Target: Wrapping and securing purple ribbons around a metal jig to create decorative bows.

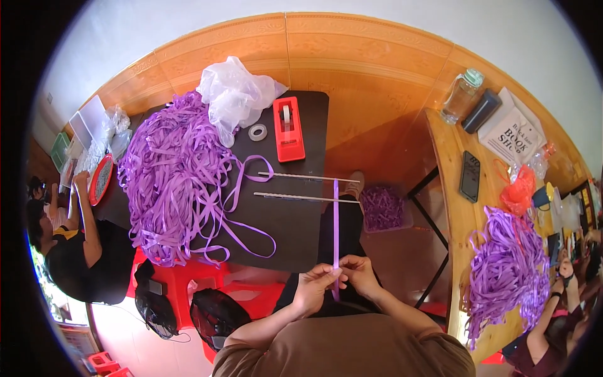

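Observation:
My left hand and my right hand are close together in front of my body, each pinching a purple ribbon. From my fingers the ribbon stretches straight away to two thin metal rods. The far rod and the near rod lie side by side on the dark table, their right ends jutting past its edge. The ribbon meets both rods near those ends; I cannot tell exactly how it is looped. A short tail hangs below my fingers.
A large heap of purple ribbon covers the dark table's left, beside a plastic bag, a tape roll and a red tape dispenser. A bin of purple strips stands on the floor. The wooden table holds a phone and more ribbon.

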Motion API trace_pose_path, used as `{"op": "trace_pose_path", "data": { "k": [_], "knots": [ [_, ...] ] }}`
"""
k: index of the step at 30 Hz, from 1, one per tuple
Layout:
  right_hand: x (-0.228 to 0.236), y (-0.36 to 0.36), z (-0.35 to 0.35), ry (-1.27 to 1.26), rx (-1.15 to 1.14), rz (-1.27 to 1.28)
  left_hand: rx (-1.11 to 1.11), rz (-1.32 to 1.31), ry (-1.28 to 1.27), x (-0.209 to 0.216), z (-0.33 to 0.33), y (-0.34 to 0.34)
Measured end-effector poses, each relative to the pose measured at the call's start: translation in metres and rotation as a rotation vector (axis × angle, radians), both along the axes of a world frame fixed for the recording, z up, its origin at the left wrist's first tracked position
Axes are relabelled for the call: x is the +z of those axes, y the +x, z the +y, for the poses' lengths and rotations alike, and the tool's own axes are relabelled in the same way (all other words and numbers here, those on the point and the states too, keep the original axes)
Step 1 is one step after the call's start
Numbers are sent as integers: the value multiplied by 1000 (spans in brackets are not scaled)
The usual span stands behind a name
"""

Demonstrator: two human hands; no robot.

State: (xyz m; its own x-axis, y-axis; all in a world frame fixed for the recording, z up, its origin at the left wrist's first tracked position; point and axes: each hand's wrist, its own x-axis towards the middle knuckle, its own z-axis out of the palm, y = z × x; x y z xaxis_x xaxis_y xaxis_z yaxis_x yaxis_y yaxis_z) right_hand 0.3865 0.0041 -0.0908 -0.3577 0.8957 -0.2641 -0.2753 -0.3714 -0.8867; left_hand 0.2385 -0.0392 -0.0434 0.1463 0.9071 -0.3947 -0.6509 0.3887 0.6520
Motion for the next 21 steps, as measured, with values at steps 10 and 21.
{"op": "trace_pose_path", "data": {
  "k": [10,21],
  "knots": [
    [-4,-4,-25,-20,40,-46,23,9,77,-2,-12,-8],
    [0,-3,-41,-102,298,-166,-41,170,50,-16,-10,-11]
  ]
}}
